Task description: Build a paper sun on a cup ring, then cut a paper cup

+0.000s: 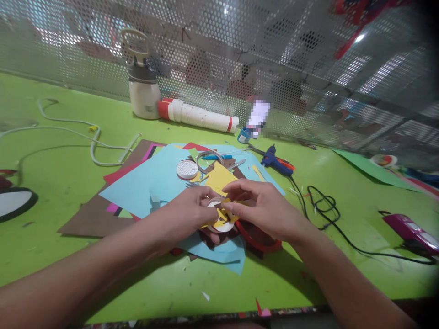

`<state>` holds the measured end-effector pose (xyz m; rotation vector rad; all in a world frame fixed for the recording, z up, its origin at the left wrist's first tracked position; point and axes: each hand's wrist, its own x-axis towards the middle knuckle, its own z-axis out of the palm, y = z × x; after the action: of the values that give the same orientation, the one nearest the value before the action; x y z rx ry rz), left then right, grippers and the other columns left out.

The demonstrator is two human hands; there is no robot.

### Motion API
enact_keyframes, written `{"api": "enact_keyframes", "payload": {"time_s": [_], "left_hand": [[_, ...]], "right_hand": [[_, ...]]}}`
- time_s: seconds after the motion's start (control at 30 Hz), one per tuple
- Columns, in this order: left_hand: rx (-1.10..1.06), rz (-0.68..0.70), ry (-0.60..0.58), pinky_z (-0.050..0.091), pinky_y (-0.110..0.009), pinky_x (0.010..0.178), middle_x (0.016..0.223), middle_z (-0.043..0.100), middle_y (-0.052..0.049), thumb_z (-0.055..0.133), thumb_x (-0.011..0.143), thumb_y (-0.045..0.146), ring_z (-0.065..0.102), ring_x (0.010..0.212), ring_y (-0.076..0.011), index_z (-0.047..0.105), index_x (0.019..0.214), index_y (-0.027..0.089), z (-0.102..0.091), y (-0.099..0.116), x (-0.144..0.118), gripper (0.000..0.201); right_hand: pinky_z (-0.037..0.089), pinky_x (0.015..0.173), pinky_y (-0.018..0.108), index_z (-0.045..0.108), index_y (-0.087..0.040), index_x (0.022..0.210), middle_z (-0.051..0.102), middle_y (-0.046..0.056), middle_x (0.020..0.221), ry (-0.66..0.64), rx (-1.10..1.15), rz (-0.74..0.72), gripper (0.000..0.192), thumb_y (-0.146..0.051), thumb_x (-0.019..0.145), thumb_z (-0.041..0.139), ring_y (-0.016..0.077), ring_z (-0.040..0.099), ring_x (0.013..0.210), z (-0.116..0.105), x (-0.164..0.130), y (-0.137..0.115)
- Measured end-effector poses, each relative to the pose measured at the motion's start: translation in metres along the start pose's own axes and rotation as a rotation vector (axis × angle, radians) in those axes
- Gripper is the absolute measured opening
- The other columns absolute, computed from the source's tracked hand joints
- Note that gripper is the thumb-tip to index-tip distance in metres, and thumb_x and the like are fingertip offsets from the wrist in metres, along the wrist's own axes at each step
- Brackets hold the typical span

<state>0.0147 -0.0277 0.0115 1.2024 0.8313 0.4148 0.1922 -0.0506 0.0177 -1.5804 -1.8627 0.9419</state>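
Both hands meet over the pile of coloured paper sheets (pixel 144 183) in the middle of the green worktop (pixel 68 183). The left hand (pixel 187 212) and right hand (pixel 264 210) each have a fingertip grip pinched on a small yellow paper cutout (pixel 221 214) that sits against a white round roll of tape (pixel 219 225), just above the sheets.

My take: the cutout is feather-light and floppy, so it'll crease or tear if squeezed hard; best pinched at its edges, which is how it's held. The roll looks stiffer and safe to hold by the rim.

Nearby: a blue glue gun (pixel 274 160) with a black cord (pixel 322 205), and a white perforated round disc (pixel 187 169).
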Motion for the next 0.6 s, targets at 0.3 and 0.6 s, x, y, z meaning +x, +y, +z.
{"api": "enact_keyframes", "payload": {"time_s": [0.3, 0.6], "left_hand": [[0.026, -0.05, 0.047, 0.049, -0.024, 0.053, 0.058, 0.065, -0.002, 0.054, 0.071, 0.011, 0.061, 0.05, -0.0138, 0.055, 0.093, 0.013, 0.0021, 0.006, -0.0031, 0.022], [-0.019, -0.008, 0.02, 0.05, -0.027, 0.054, 0.063, 0.066, -0.004, 0.055, 0.068, 0.012, 0.06, 0.05, -0.0135, 0.058, 0.089, 0.012, -0.0012, -0.0011, -0.0012, 0.021]], "right_hand": [[0.054, 0.07, 0.029, 0.067, -0.016, 0.089, 0.071, 0.005, 0.086, 0.01, 0.055, -0.025, 0.013, -0.027, 0.082, 0.065, 0.0171, 0.066, 0.081, -0.0004, -0.0002, -0.0008], [0.051, 0.067, 0.026, 0.067, -0.016, 0.086, 0.069, 0.004, 0.083, 0.084, 0.054, -0.069, 0.012, -0.027, 0.084, 0.061, 0.0152, 0.064, 0.077, -0.0054, -0.0015, -0.0038]]}}
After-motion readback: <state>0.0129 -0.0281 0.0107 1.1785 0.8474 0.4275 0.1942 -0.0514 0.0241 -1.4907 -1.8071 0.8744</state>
